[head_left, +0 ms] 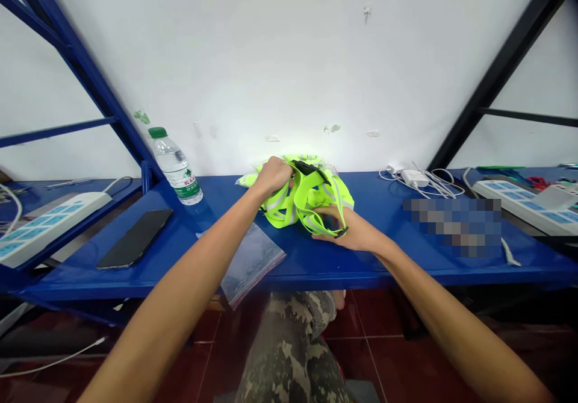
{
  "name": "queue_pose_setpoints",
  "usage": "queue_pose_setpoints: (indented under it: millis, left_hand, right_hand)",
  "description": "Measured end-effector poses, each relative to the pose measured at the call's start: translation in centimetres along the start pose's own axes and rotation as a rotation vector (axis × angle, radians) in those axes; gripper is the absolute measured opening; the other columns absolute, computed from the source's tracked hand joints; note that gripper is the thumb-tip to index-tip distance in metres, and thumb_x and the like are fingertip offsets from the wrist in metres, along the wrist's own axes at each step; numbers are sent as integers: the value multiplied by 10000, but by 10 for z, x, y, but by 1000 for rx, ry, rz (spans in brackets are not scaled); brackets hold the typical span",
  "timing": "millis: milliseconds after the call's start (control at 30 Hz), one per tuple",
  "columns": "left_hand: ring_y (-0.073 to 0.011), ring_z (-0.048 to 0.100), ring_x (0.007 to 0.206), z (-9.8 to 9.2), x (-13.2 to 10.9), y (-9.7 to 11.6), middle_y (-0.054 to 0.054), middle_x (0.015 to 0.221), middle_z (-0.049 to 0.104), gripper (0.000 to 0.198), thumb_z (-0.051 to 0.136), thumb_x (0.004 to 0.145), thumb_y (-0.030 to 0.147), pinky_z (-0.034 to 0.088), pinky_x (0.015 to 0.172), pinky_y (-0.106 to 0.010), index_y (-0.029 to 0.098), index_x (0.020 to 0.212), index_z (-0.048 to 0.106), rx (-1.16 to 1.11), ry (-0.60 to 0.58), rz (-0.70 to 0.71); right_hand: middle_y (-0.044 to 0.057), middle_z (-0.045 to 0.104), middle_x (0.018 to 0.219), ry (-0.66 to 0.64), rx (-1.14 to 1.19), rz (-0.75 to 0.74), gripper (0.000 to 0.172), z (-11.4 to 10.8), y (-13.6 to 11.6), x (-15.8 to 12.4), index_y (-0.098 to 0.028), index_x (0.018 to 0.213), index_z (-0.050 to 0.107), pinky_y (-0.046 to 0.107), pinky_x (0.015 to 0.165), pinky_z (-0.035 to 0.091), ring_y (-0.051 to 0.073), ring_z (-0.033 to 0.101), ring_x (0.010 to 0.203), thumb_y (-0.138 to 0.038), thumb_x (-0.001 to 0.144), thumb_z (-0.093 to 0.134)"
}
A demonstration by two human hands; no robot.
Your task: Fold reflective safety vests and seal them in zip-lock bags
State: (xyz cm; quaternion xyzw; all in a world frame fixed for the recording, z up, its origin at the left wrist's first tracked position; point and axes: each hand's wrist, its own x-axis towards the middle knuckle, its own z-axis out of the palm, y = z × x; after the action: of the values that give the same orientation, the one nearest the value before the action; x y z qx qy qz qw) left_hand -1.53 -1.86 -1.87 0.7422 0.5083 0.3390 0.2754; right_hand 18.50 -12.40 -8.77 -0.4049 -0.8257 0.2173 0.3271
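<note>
A heap of neon-yellow reflective strap vest [282,210] with silver-grey stripes lies on the blue table. My left hand [274,175] is closed on its upper left part, the fingertips partly hidden behind the straps. A black buckle [309,169] sits just right of that hand. On the right, my right hand [347,229] curls around a lower loop of the straps, thumb and fingers on either side of it. More folded yellow material, partly in clear plastic, lies behind against the wall. Under my left forearm rests a clear zip bag [253,258], hanging over the front edge.
A water bottle [176,168] with a green cap stands at the back left. In front of it lies a black phone [135,239]. A white charger [414,178] with tangled cables is at the back right, near a blurred patch. Power strips [49,225] flank both sides.
</note>
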Motion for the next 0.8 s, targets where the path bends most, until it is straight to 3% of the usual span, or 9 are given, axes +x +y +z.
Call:
queue_pose_setpoints:
  millis: [100,167,300,467,567,633,667,800]
  left_hand:
    - [-165,542,584,-3,-2,-1,-61,525,587,174,489,669,203,394,587,-272,164,518,567,-11,-10,46]
    - [-153,533,561,-11,-3,-4,-45,517,579,190,453,661,192,393,586,-266,163,502,553,-42,-49,99]
    - [-132,508,553,-32,-5,-12,-11,505,551,181,451,654,179,396,615,-260,161,508,557,-109,-76,130]
    - [-117,491,588,-40,-9,-14,-3,529,542,186,540,686,211,381,645,-253,157,508,549,-108,-228,126]
    - [-114,467,563,-40,-10,-16,0,519,537,188,568,718,257,371,623,-255,158,558,586,-54,-274,123]
    - [-117,474,562,-41,-10,-19,2,524,540,171,572,725,260,388,642,-265,158,591,601,-54,-261,107]
    - [-120,483,568,-41,-10,-21,0,528,543,163,570,724,253,398,659,-270,159,594,598,-63,-249,100]
    - [-132,505,590,-38,-12,-20,-16,524,546,191,549,728,226,412,683,-280,167,547,553,-40,-224,102]
  right_hand:
    - [48,680,825,44,-17,-77,106,14,2,6,-179,846,646,318,705,468,201,605,758,-187,743,624]
    - [28,643,739,90,-45,-75,53,7,6,8,-191,711,565,297,657,443,184,579,696,-138,720,568]
    - [61,657,899,461,-179,-116,169,-34,18,0,-211,619,400,292,697,431,198,602,841,-100,680,512]
    - [21,569,735,789,-425,-15,197,-83,25,-10,-226,612,398,325,682,432,192,544,730,-96,623,546]
    - [4,535,728,900,-93,44,264,-98,17,-13,-230,591,365,333,639,465,176,551,679,-118,618,601]
    - [-11,526,732,848,234,97,319,-106,12,-19,-231,607,367,324,593,482,157,566,627,-136,619,671]
    - [-19,520,720,758,345,149,350,-110,11,-22,-231,618,377,314,559,480,146,563,594,-147,607,717]
    - [13,631,802,38,377,484,352,-120,15,-30,-216,789,591,293,491,482,155,594,605,-270,560,854]
